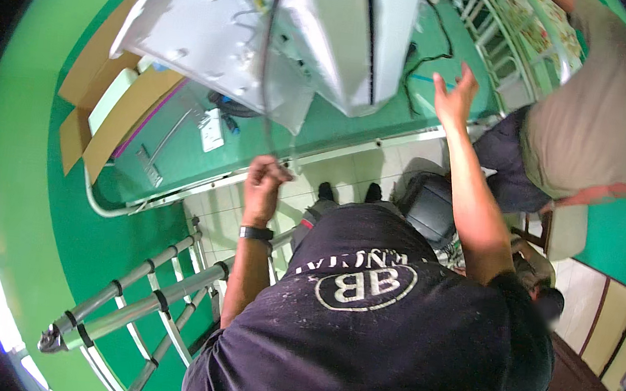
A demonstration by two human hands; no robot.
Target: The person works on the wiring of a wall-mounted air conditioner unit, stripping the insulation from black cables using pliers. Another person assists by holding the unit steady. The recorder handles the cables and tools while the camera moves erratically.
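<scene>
My left hand [264, 178], with a dark watch at the wrist, is closed on the lower end of a dark grey cable [268, 63]. The cable runs up to a large white appliance body [336, 36] lying on a green-topped bed [364, 134]. Beside the body leans a broad white plastic cover [194, 22] with small fittings on its inner side. My right hand [455, 96] is open, fingers spread, above the bed near a thin black cord [438, 55]. It touches nothing that I can see.
An open cardboard box [120, 120], a white card [211, 130] and dark coiled cable [232, 106] lie on the bed's left part. A folding metal ladder [153, 286] stands at lower left. A black padded seat [430, 210] is near my legs. A co-worker in an olive shirt [600, 110] stands right.
</scene>
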